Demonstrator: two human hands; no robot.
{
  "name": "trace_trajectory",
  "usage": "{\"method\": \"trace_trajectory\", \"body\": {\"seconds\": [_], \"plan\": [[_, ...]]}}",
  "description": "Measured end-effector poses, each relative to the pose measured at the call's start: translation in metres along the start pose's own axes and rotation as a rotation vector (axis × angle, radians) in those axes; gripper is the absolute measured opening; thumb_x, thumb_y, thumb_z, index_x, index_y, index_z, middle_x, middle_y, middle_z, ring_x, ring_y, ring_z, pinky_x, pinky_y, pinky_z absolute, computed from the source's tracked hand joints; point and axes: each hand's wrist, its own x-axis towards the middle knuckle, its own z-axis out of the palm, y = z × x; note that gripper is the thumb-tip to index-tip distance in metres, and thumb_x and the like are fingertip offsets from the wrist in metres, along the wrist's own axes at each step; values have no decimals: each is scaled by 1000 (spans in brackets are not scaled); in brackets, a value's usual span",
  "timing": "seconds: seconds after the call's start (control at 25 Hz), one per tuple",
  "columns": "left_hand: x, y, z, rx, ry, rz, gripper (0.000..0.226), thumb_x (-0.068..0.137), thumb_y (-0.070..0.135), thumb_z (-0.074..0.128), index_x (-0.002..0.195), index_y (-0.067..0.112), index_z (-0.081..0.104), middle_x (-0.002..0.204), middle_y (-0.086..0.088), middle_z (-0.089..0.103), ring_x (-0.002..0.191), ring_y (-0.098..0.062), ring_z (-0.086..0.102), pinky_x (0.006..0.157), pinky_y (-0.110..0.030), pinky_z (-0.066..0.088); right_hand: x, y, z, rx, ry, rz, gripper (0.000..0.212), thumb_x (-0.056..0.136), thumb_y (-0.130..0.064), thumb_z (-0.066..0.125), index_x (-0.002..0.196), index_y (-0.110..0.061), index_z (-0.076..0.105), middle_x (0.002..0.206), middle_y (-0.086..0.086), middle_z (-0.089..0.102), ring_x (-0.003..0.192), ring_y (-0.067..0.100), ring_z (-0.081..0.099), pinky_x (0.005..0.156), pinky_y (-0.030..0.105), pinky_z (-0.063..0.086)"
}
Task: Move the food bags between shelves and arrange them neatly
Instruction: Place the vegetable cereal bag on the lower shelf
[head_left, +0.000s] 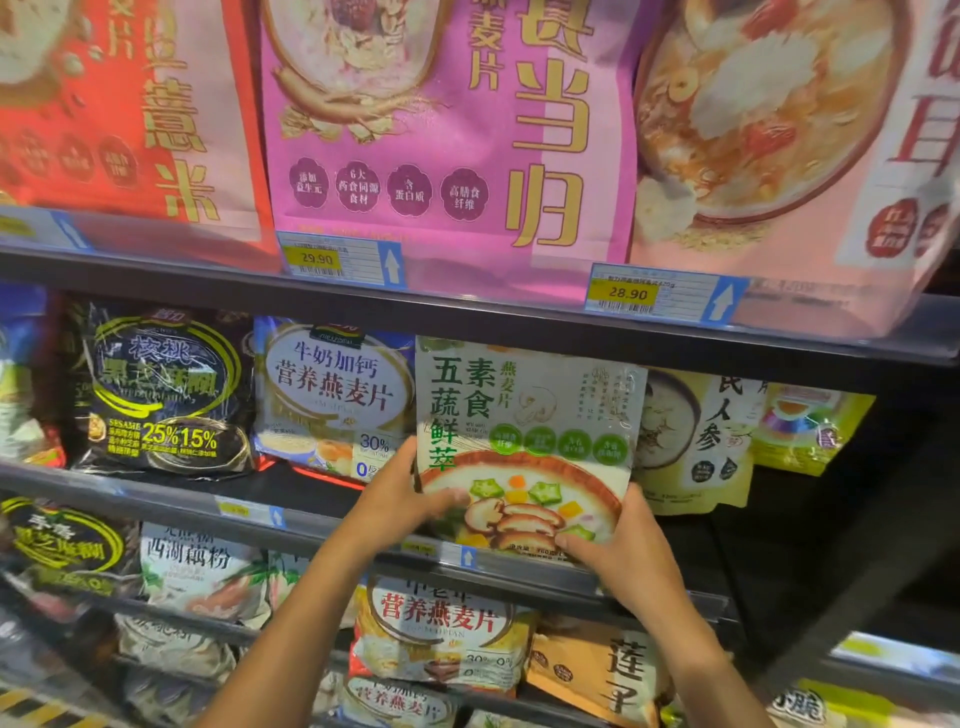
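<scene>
A pale green-and-white oatmeal bag with a bowl of vegetables printed on it stands upright at the front of the middle shelf. My left hand grips its lower left edge, thumb across the front. My right hand grips its lower right corner. A blue-and-white oatmeal bag sits just left of it and a cream-yellow ginseng bag just right, partly hidden behind it.
A black sesame bag stands further left on the middle shelf. Large red, pink and pale pink bags fill the upper shelf. Lower shelves hold several bags. Price tags line the shelf edges.
</scene>
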Motion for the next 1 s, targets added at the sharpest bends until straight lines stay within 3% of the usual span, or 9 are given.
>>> {"method": "trace_trajectory", "body": {"seconds": [0.08,0.16,0.28,0.6,0.84,1.0], "plan": [[-1,-5,-2,148,-74,-34,73,78,26,91,134,42,47,117,21,70,102,5,68,80,-18,54,-1,0,1,-62,-12,11,77,62,-51,93,116,-38,41,114,-12,62,104,16,66,82,45,60],[1,-9,1,277,-54,-49,81,75,29,92,137,43,42,116,20,69,102,0,67,84,-28,57,0,0,3,-71,10,6,76,64,-48,94,117,-36,41,115,-10,62,106,18,66,83,46,60],[3,-9,7,342,43,-49,73,76,34,90,132,45,44,113,20,70,102,-7,68,88,-39,59,3,-3,5,-66,29,-2,72,66,-44,95,117,-32,44,114,-8,63,106,18,65,84,44,59],[25,-17,14,307,171,-90,53,76,34,92,112,25,55,104,8,70,98,-17,68,86,-47,59,21,-15,14,-172,11,38,63,73,-49,90,107,-19,47,113,4,59,104,26,64,82,43,57],[20,-18,17,314,187,-70,53,75,35,92,111,28,54,101,10,69,95,-14,68,84,-45,60,17,-14,12,-202,24,36,65,73,-54,88,105,-24,39,112,1,52,106,26,63,83,43,57],[12,-16,17,317,204,-38,60,72,35,93,116,32,53,109,9,65,100,-13,67,86,-44,60,9,-17,11,-291,57,48,74,68,-65,85,114,-24,43,116,0,51,110,25,63,84,45,58]]}}
